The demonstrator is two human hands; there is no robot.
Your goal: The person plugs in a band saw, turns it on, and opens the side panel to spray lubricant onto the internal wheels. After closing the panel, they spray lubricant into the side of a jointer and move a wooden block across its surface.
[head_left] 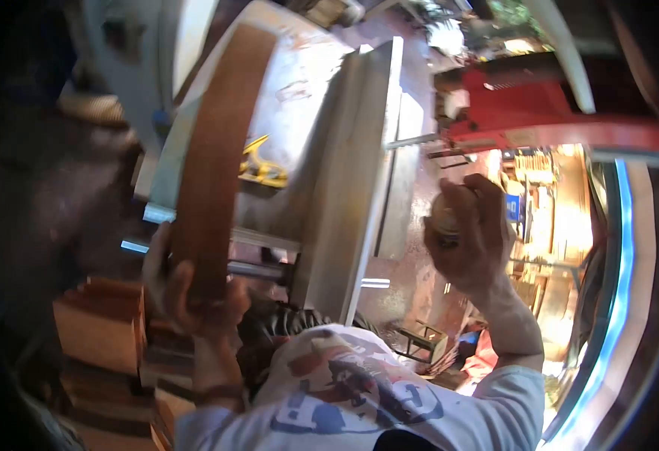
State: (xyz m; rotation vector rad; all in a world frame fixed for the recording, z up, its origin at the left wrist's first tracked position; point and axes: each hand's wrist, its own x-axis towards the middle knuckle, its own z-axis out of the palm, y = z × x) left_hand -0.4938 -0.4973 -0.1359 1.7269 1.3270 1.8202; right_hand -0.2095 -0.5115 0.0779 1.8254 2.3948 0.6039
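Gripping the lower end of a long reddish wooden board (213, 150), the left hand (194, 297) has its fingers wrapped round it, the board's length running toward upper centre, while the right hand (468, 240) at centre right clasps a small round object (444, 218).

blurred fisheye, right-side glare, dark edges

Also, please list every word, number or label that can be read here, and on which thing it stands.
None can be read.
Blue letters on the white shirt: too blurred and cropped.
Small blue label beside the right hand: too small.
Red machine: no legible marking.
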